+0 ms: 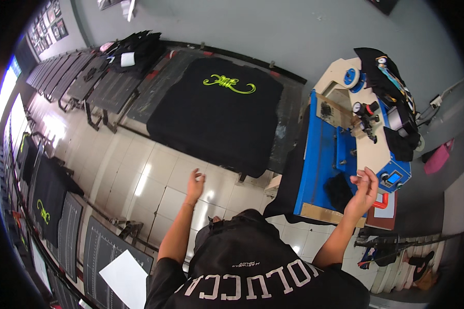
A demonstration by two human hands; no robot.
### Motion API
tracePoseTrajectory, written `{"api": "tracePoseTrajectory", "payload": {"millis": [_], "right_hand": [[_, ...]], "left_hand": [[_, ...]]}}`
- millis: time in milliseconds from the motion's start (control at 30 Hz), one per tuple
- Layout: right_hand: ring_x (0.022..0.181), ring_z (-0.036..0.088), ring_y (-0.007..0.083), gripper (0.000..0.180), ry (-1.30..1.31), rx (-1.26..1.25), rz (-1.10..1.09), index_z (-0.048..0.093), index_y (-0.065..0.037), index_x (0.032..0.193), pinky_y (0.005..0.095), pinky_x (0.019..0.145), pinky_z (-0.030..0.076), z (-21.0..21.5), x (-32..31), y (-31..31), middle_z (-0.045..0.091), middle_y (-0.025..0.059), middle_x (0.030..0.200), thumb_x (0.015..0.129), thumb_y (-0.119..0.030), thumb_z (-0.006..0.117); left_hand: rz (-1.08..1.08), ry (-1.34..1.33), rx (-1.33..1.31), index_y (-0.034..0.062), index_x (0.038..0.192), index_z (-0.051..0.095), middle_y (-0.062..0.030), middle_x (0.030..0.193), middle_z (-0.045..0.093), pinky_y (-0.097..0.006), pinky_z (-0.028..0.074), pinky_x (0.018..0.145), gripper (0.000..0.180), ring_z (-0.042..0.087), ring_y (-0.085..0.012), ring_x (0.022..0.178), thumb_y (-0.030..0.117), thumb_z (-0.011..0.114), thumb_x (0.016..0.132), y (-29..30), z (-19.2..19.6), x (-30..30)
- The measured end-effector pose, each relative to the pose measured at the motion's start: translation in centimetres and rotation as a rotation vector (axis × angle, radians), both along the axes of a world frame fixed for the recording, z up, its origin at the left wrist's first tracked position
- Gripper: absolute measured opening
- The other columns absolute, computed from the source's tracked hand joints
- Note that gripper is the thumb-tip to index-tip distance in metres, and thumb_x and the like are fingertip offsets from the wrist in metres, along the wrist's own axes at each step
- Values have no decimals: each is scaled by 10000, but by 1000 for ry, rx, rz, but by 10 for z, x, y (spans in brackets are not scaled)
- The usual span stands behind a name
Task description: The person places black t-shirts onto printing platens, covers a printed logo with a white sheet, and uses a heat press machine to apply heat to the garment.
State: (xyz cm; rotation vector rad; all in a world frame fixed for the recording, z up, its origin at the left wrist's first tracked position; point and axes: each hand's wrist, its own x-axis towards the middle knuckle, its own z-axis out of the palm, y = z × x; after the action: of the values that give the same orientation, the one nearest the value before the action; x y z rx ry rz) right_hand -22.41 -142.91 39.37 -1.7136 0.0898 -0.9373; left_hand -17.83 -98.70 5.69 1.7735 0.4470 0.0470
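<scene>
My left hand (196, 181) hangs over the tiled floor with loosely bent fingers and nothing in it. In front of it, a black garment (211, 116) lies spread on a printing board, a yellow-green ornamental print (229, 84) near its far side. My right hand (365, 186) is raised at the near end of a heat press (322, 154) with a blue plate. Its fingers are slightly bent and apart, with nothing visible in them. Close by are the blue control box (395, 176) and a red handle (380, 201). Black cloth (288, 188) hangs out from under the blue plate.
Dark boards (62, 74) run along the wall at the far left, with a black garment pile (136, 51) on one. Another printed black garment (49, 198) lies on the left-hand row. White paper (125, 278) rests at the lower left. More black cloth (381, 77) drapes over the press.
</scene>
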Motion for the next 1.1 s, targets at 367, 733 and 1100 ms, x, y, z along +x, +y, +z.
{"api": "tracePoseTrajectory", "payload": {"millis": [367,733,1100], "right_hand": [[903,621,169,222,85,-249,-410,608,21,1137,320,824,505,-39,-35,-152,654,86,932,1026,-130,489],[629,468,241,395,-123,-696,-592,554,-70,670,391,743,410,-75,-21,-166,473,45,546,970,-250,371],[655,449,245,410,-71,-670,-612,488,-89,615,406,757,413,-75,-28,-166,467,46,561,952,-291,370]], "left_hand": [[-389,-261,1001,-42,1490,303,-218,1575,261,-519,156,1199,742,188,-399,1475,473,466,982,-183,52,140],[-300,-172,1136,-3,1526,255,-179,1603,229,-497,108,1215,795,149,-346,1500,574,357,988,-216,53,269],[-550,-414,1141,-15,1469,371,-187,1552,332,-482,178,1203,767,246,-348,1466,571,392,974,-282,55,318]]}}
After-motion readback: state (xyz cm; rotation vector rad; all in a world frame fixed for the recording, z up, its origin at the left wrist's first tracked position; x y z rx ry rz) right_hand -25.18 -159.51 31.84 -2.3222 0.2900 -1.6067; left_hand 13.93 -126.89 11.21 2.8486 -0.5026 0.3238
